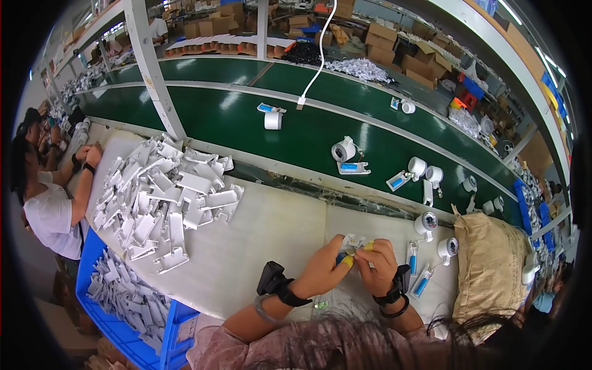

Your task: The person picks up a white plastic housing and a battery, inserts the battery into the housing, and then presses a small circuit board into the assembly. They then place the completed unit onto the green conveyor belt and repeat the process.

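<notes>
In front of me, above the table's near edge, my left hand (324, 269) is closed around a small white plastic part (351, 242) with something blue beside it. My right hand (377, 270) meets it from the right, its fingers pinched at the same part; the exact contact is hidden. Yellow covers sit on some fingertips. A small green circuit board (320, 304) lies on the table below my left wrist. Right of my right hand lie two white holders with blue cells, one upright (412, 256) and one slanted (423, 282), near a white round housing (448, 248).
A heap of white plastic shells (179, 191) covers the table's left. Below it stands a blue crate (117, 333) of similar parts. A brown sack (493, 265) stands at right. Beyond the table runs a green conveyor (216, 117) carrying white housings. Another person (55, 197) works at far left.
</notes>
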The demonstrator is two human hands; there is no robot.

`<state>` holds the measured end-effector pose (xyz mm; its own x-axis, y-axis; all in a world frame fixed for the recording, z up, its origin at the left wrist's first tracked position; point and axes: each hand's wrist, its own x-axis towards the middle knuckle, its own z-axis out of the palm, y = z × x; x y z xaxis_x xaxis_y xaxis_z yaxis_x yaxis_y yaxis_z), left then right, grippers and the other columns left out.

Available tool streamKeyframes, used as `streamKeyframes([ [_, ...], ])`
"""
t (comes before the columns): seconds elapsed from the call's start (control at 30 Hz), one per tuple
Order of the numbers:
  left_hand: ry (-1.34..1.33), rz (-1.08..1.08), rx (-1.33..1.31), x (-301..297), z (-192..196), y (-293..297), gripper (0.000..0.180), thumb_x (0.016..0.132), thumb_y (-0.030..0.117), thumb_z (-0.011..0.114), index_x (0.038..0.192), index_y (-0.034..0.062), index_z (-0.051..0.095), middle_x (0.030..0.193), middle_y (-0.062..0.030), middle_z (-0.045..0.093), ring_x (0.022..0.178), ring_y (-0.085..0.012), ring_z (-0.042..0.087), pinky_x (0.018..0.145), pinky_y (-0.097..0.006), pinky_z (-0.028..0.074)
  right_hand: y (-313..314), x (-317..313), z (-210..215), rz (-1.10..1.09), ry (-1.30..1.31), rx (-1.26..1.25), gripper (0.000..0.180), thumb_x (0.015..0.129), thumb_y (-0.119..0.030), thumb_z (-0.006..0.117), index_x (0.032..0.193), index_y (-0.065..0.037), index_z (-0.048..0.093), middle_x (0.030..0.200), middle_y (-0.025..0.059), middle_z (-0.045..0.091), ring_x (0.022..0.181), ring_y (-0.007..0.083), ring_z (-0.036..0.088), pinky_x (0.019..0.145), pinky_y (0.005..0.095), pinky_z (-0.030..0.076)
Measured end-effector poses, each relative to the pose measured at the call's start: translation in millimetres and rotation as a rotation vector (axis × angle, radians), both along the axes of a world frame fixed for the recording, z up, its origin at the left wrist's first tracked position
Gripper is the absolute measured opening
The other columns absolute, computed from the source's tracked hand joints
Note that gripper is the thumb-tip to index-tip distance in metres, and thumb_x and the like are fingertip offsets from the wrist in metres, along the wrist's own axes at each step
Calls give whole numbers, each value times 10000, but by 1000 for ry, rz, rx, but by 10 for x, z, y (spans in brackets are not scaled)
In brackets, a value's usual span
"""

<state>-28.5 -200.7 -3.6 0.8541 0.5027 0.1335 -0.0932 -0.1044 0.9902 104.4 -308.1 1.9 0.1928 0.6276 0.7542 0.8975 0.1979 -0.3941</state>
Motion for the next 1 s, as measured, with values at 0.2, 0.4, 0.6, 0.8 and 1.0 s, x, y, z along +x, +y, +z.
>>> streamKeyframes([
  [0.2, -2, -5, 29, -12, 22, -9, 332, 860, 121, 518, 1159, 8, 429, 821, -228, 575, 729, -400, 575, 629, -434, 437, -13, 30, -17, 4, -41, 20, 263, 644, 11, 784, 870, -71, 678, 853, 68, 572, 776, 277, 545, 706, 378, 471],
  [0.4, -5, 30, 126, -22, 23, -34, 336, 865, 122, 517, 1166, 8, 422, 842, -231, 579, 749, -413, 570, 638, -450, 434, -20, 29, -21, 12, -45, 27, 275, 635, 25, 781, 873, -71, 680, 852, 69, 574, 769, 277, 548, 704, 375, 471],
  [0.6, -60, 29, 131, 10, -49, -34, 327, 870, 121, 507, 1164, 7, 421, 852, -241, 572, 772, -431, 558, 654, -461, 427, -25, 20, 10, 21, -51, 12, 282, 688, 63, 749, 917, -63, 645, 873, 86, 570, 803, 291, 553, 705, 370, 461],
  [0.8, -63, 24, 107, 14, -99, -35, 314, 871, 109, 492, 1160, 7, 423, 865, -243, 567, 784, -433, 552, 661, -460, 426, -15, 58, -20, 61, -38, 12, 274, 686, 68, 749, 908, -57, 649, 866, 83, 573, 782, 284, 554, 695, 366, 462],
  [1.0, -25, 19, 59, -9, 5, -28, 303, 870, 105, 481, 1155, 12, 436, 877, -230, 579, 800, -424, 563, 681, -451, 439, -20, 64, -2, 70, -47, 6, 269, 683, 70, 752, 906, -49, 660, 864, 86, 572, 783, 278, 559, 678, 358, 468],
])
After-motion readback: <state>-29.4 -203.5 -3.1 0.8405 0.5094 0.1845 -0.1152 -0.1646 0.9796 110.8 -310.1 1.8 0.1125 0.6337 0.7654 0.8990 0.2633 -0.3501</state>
